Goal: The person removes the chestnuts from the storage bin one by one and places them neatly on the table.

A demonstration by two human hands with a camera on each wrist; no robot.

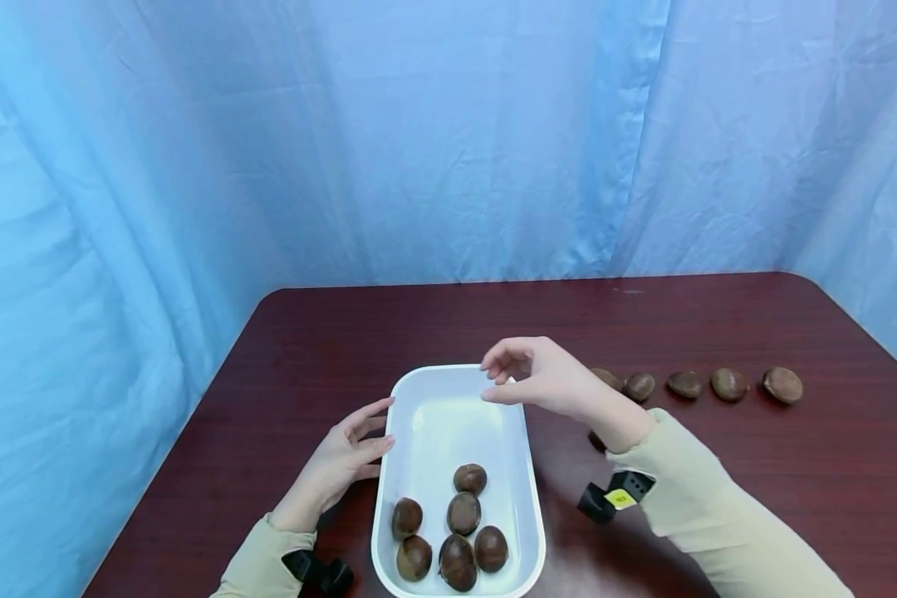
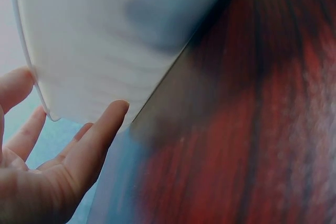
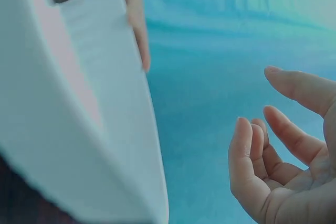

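Observation:
A white rectangular tray (image 1: 433, 432) lies on the table with several brown chestnuts (image 1: 463, 513) gathered toward its near end. My left hand (image 1: 344, 457) is at the tray's left side, fingers spread and fairly straight. In the left wrist view its fingertips (image 2: 119, 107) meet the tray's outer wall (image 2: 94, 51). Over the far right corner of the tray hangs my right hand (image 1: 541, 378). Its fingers bend loosely, with a gap between thumb and forefinger and nothing held, as the right wrist view also shows.
Right of the tray, a row of several more chestnuts (image 1: 728, 384) runs along the dark red-brown table (image 1: 718, 465). Another chestnut (image 1: 596, 441) is partly hidden under the right wrist. Blue curtains (image 1: 448, 149) hang behind the table and at its sides.

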